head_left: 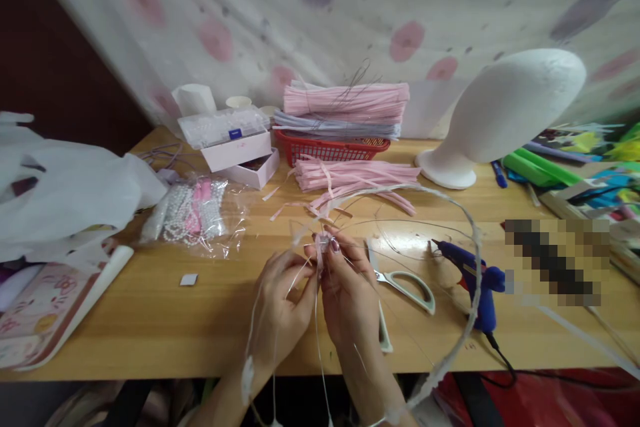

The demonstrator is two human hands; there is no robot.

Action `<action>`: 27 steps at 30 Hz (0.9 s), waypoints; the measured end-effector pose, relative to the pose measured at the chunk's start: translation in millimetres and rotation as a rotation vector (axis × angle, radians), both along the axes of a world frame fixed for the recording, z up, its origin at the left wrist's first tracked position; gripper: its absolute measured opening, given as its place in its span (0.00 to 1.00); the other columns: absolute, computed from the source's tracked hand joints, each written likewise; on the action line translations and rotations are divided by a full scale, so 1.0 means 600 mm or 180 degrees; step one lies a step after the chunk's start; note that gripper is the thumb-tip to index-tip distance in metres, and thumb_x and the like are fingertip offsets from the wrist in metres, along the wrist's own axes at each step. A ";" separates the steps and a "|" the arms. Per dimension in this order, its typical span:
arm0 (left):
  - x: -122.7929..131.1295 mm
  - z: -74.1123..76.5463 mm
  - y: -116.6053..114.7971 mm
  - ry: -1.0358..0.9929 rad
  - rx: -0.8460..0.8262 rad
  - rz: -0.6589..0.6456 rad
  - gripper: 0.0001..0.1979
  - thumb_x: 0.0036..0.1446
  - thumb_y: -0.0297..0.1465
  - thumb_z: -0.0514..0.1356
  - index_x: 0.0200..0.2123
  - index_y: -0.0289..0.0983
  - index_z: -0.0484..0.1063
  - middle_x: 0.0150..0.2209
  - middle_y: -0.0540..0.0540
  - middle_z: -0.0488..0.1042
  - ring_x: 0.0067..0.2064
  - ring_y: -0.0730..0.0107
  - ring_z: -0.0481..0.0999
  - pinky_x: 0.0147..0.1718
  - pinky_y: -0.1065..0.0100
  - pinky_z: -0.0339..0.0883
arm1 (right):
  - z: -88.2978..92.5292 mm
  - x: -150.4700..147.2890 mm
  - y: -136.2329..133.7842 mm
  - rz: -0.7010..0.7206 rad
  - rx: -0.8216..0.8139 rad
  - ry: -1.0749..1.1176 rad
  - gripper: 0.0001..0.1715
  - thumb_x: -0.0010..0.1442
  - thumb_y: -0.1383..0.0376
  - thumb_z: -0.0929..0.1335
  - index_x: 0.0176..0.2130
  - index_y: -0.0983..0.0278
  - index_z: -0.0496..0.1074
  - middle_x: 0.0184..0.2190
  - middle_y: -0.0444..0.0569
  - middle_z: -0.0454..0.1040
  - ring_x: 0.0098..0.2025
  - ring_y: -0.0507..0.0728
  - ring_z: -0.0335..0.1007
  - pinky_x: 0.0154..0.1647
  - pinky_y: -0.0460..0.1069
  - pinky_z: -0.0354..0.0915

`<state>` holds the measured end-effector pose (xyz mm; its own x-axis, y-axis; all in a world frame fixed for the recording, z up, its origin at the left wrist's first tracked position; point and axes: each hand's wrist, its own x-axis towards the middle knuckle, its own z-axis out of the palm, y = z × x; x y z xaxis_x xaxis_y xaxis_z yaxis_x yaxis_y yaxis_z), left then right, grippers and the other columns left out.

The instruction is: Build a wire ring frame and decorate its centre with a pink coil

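My left hand [285, 293] and my right hand [350, 287] meet at the middle of the table. Their fingertips pinch a narrow pale pink strip [321, 261] where thin wires come together; finer detail there is hidden by the fingers. A large wire hoop wrapped in white [474, 227] loops round behind and to the right of my hands, with thin bare wires [317, 320] running from it. Partly under my right hand and forearm lie scissors [423, 293] with pale handles. To their right rests a blue glue gun [470, 273].
Bundled pink strips [360, 177] lie in front of a red basket [330, 148] stacked with more. A white foam head [500, 113] stands at back right. On the left are bagged pearl beads [200, 210], boxes [237, 150] and a white plastic bag [70, 187].
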<state>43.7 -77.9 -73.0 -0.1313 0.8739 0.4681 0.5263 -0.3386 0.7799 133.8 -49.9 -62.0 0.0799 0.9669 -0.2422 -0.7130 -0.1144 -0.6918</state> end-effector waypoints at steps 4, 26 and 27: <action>-0.006 0.007 0.011 -0.0211 -0.0533 -0.0265 0.09 0.63 0.28 0.60 0.31 0.39 0.79 0.26 0.50 0.80 0.28 0.68 0.80 0.29 0.70 0.73 | -0.003 0.007 0.002 0.0030 0.0179 -0.0327 0.12 0.48 0.61 0.79 0.36 0.58 0.83 0.36 0.46 0.83 0.37 0.53 0.77 0.39 0.47 0.71; -0.014 -0.001 0.039 -0.2076 -0.0959 -0.0009 0.12 0.57 0.38 0.69 0.38 0.36 0.83 0.37 0.43 0.84 0.38 0.64 0.82 0.37 0.67 0.79 | -0.011 0.034 0.011 0.0794 0.0246 -0.0891 0.15 0.52 0.61 0.79 0.42 0.59 0.83 0.40 0.49 0.85 0.45 0.58 0.81 0.52 0.54 0.73; -0.018 0.000 0.039 -0.2127 -0.0928 0.0006 0.11 0.57 0.38 0.69 0.36 0.36 0.83 0.37 0.43 0.83 0.38 0.64 0.82 0.36 0.68 0.79 | -0.009 0.039 0.011 0.0969 0.0243 -0.0834 0.17 0.51 0.62 0.79 0.43 0.60 0.83 0.39 0.49 0.85 0.44 0.58 0.81 0.53 0.54 0.73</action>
